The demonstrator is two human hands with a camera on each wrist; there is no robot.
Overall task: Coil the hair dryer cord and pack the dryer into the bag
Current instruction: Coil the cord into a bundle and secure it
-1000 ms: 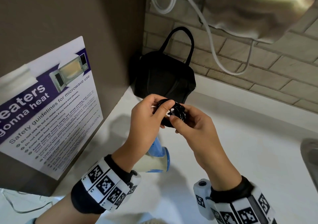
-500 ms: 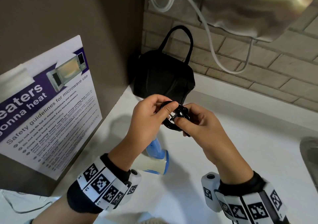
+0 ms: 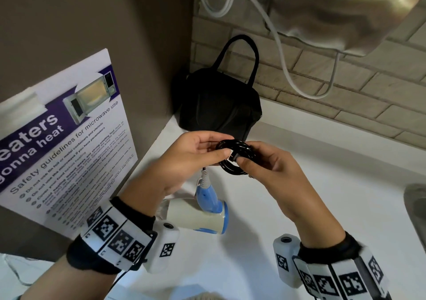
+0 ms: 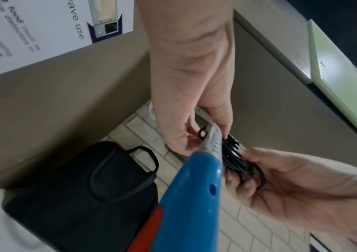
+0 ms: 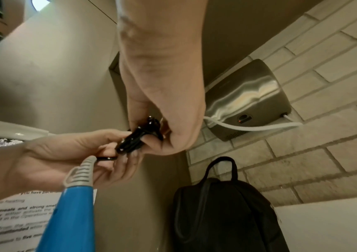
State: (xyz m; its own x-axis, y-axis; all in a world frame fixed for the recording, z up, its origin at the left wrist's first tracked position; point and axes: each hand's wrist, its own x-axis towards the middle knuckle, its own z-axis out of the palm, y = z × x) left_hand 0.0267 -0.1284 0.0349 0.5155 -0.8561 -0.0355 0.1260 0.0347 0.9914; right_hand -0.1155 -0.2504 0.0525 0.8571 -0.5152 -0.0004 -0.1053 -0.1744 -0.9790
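Note:
A small coil of black cord (image 3: 234, 156) (image 4: 236, 158) (image 5: 136, 138) is held up above the white counter. My left hand (image 3: 198, 154) pinches its left side between thumb and fingers, and my right hand (image 3: 258, 161) pinches its right side, with the plug under the thumb. The blue and cream hair dryer (image 3: 202, 209) (image 4: 186, 201) (image 5: 69, 216) hangs from the cord just below my left hand, handle up. The black bag (image 3: 219, 106) (image 4: 80, 192) (image 5: 223, 214) stands in the corner behind the hands, its handles upright.
A microwave safety poster (image 3: 62, 143) is taped to the brown panel on the left. A steel hand dryer (image 3: 341, 11) with a white cable (image 3: 283, 69) hangs on the brick wall above. A sink edge (image 3: 415, 209) shows at the right.
The coil has turned to lie flatter between my hands, and my right thumb has slid onto the plug. The dryer hangs a little further out from under my left hand.

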